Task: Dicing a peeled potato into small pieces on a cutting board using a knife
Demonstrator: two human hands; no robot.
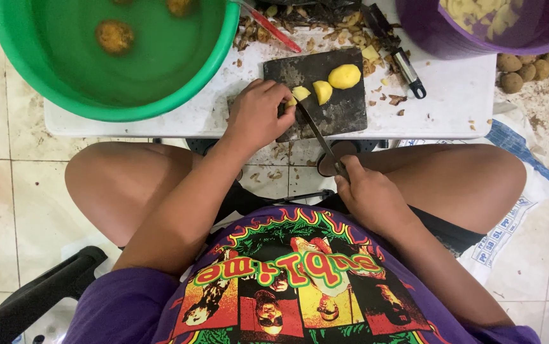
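Note:
A dark cutting board [341, 108] lies on a low white table [452, 102]. On the board sit yellow peeled potato pieces [343, 76], cut into chunks. My left hand [258, 114] presses down on the piece at the board's left side. My right hand [366, 194] grips the handle of a knife [316, 130], whose blade runs up to the potato under my left fingers. My bare knees are spread to either side below the table.
A green basin [211, 64] of water with floating potatoes stands at the table's left. A purple bucket [427, 38] of cut potato is at the right. Peels, a peeler [401, 64] and a red-handled tool [277, 32] lie behind the board. Unpeeled potatoes [529, 67] rest on the floor.

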